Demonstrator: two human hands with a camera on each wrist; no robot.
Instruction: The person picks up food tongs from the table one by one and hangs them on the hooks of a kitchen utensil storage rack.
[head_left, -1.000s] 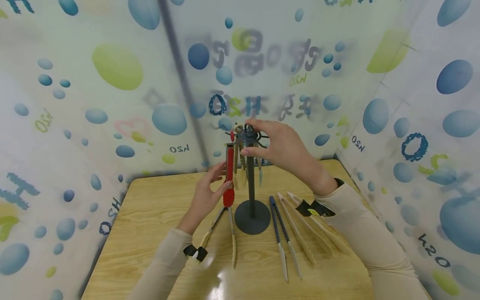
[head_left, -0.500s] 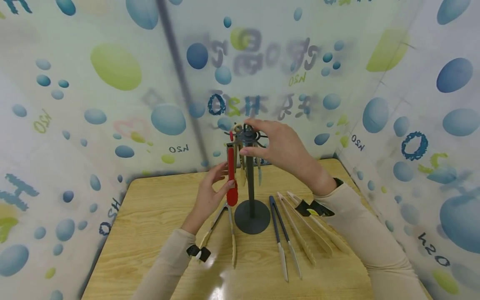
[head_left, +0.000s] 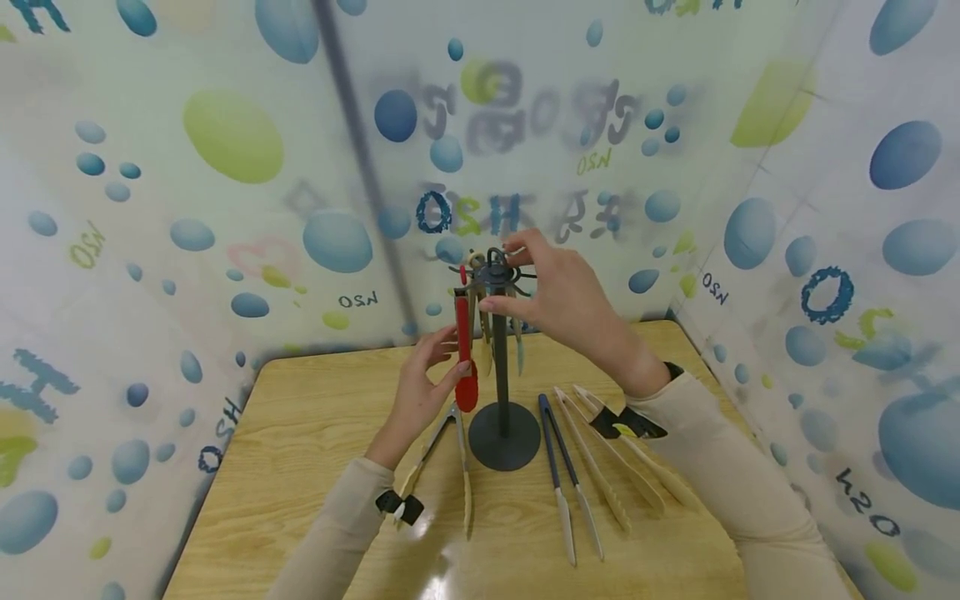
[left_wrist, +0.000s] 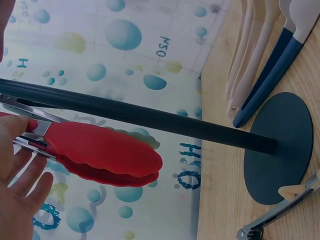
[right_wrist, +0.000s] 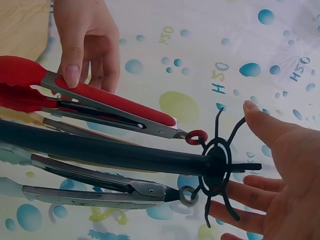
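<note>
The red tongs point(head_left: 462, 325) hang upside down by a red ring point(right_wrist: 202, 134) on one hook of the dark metal stand point(head_left: 502, 367). My left hand point(head_left: 418, 390) pinches their handle, with the thumb on its red strip. In the left wrist view their red scalloped tips point(left_wrist: 102, 150) point toward the stand's base. My right hand point(head_left: 573, 308) is spread around the hooks at the stand's top, its thumb point(right_wrist: 260, 117) right at a hook's end. Other tongs point(right_wrist: 100, 195) hang beside the pole, one by a grey ring point(right_wrist: 189, 196).
Steel tongs with beige tips point(head_left: 467, 492) lie spread at the left of the stand's base. To its right lie blue-handled tongs point(head_left: 552, 454) and beige tongs point(head_left: 600, 467). A patterned wall point(head_left: 300, 317) rises behind the wooden table point(head_left: 300, 433).
My right forefinger has lifted off the stand's top, and that hand has loosened. My left hand has shifted slightly right with the red tongs, bringing them nearer the pole.
</note>
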